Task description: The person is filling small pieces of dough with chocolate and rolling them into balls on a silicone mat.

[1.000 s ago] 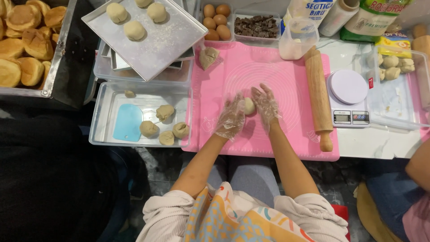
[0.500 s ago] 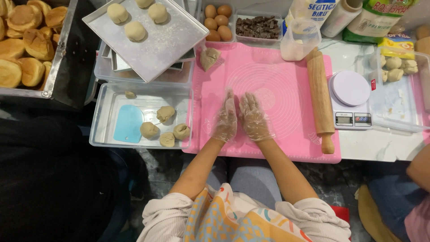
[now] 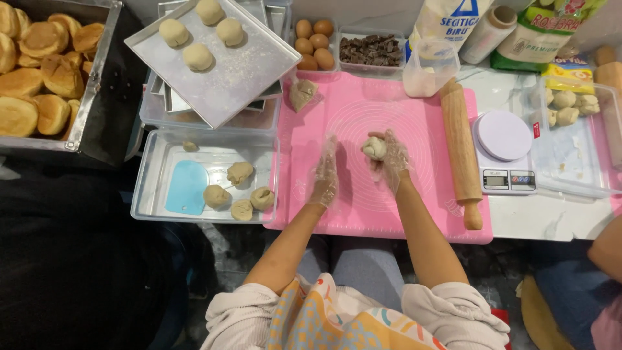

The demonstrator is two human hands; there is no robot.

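Mostly hidden: dough ball (image 3: 374,148) cupped in gloved right hand (image 3: 389,157); left hand (image 3: 324,176) released, flat, holding nothing.

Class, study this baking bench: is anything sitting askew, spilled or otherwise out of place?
Yes. The metal tray carrying three dough balls sits skewed on its stack, one corner jutting over the pink mat. Flour is dusted across it. The right hand holds a dough piece; the left hand is open, empty.
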